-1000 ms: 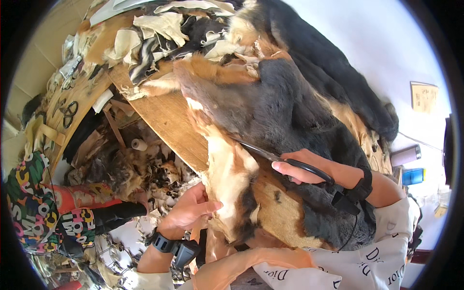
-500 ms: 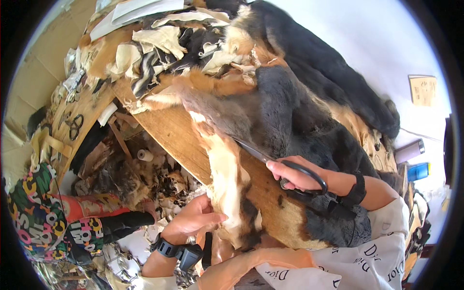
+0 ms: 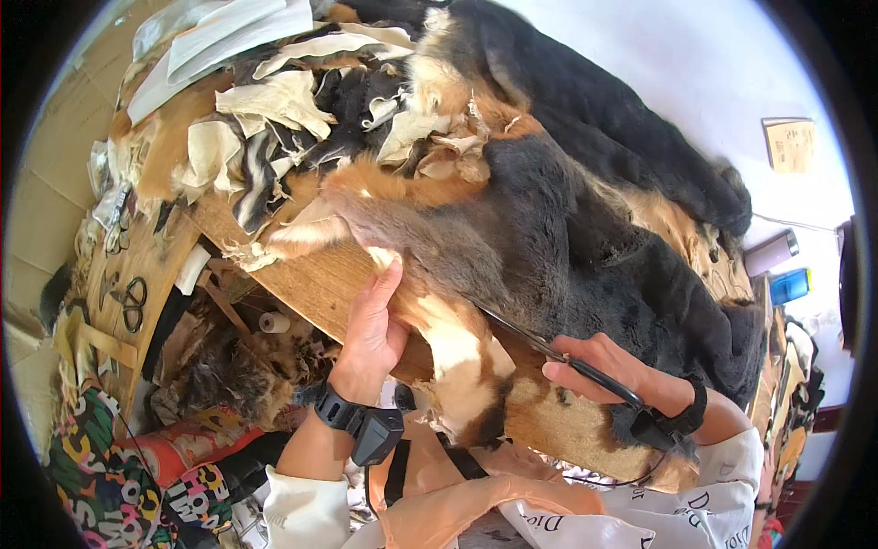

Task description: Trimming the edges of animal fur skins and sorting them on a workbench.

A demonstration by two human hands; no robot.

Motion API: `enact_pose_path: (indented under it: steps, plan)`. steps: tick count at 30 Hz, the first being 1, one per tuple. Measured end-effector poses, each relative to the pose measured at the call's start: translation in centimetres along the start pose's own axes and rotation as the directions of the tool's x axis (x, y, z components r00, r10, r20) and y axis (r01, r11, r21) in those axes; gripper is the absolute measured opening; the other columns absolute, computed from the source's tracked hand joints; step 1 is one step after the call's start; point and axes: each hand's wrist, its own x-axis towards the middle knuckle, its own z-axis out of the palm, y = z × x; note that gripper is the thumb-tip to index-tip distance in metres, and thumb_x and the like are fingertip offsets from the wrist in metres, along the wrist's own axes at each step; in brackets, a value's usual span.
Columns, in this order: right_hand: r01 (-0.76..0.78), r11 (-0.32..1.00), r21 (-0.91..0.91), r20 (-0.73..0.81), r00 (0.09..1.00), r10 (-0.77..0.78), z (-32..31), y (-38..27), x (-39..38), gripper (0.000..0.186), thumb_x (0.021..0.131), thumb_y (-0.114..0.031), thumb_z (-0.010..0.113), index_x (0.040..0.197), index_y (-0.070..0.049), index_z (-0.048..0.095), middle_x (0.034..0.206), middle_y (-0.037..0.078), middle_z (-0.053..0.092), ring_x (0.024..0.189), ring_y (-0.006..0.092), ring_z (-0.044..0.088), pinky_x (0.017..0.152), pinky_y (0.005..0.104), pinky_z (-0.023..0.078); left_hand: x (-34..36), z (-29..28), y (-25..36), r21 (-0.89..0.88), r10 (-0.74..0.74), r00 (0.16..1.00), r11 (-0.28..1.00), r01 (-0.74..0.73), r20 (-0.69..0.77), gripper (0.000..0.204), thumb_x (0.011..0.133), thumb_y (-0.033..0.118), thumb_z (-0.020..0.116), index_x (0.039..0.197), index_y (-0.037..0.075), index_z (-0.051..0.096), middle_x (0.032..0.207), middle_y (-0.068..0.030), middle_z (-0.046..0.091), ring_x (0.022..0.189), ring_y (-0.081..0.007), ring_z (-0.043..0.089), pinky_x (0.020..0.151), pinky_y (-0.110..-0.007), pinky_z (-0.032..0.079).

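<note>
A large dark grey and black fur pelt (image 3: 604, 265) is spread over the wooden table in front of me. Along its near edge hangs a pale cream-and-tan strip of hide (image 3: 457, 352) with a dark lower end. My left hand (image 3: 373, 334) pinches the upper part of this strip, thumb on top. In my right hand (image 3: 604, 368) are black-handled scissors (image 3: 526, 333), their blades pointing up and left along the border between dark fur and pale strip. Whether the blades are parted is hard to see. A brown-and-black piece of fur (image 3: 558, 412) lies below the scissors.
Fur and hide scraps (image 3: 274, 101) pile at the back left beside white sheets (image 3: 229, 37). A second pair of scissors (image 3: 131, 304) lies on the left part of the table. A person in a patterned garment (image 3: 101, 471) is at the lower left. A blue container (image 3: 790, 285) stands at right.
My left hand has moved up along the pale strip and grips it higher. The scissors and my right hand have shifted slightly right and down. The strip's lower end now hangs further right.
</note>
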Motion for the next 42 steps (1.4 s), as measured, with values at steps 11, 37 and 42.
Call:
enact_pose_path:
  steps: [11,37,42]
  plan:
    - [-0.046,0.987,0.152,0.13,0.991,0.027,1.1,-0.3,3.1,0.045,0.089,-0.043,0.041,0.089,0.001,0.047,0.055,0.015,0.052,0.052,0.03,0.056,0.046,0.0365,0.041,-1.6,-1.0,1.0,0.456,0.307,0.95,0.838,-0.3,0.059,0.013,0.081,0.005,0.06,0.09,0.002,0.052,0.084,-0.0016,0.057,0.074,-0.0072,0.053,0.068,-0.022,0.045]
    - [0.101,0.995,-0.007,0.149,0.984,-0.099,0.3,-2.1,6.7,0.048,0.088,-0.042,0.04,0.076,0.003,0.049,0.056,0.024,0.049,0.056,0.0403,0.052,0.051,0.0426,0.04,-3.0,-3.4,1.4,0.423,0.266,0.963,0.878,-0.222,-0.048,0.031,0.083,-0.001,0.052,0.111,0.0,0.04,0.096,-0.0105,0.056,0.086,-0.0153,0.056,0.077,-0.029,0.048]
    - [0.117,0.993,-0.015,0.164,0.98,-0.113,0.1,-3.5,7.9,0.051,0.088,-0.045,0.04,0.074,0.004,0.051,0.057,0.025,0.05,0.059,0.0405,0.054,0.053,0.0422,0.041,-3.3,-3.4,2.0,0.37,0.255,0.967,0.895,-0.248,0.031,0.038,0.082,-0.003,0.052,0.117,0.0,0.037,0.1,-0.0108,0.057,0.087,-0.0161,0.057,0.078,-0.029,0.048]
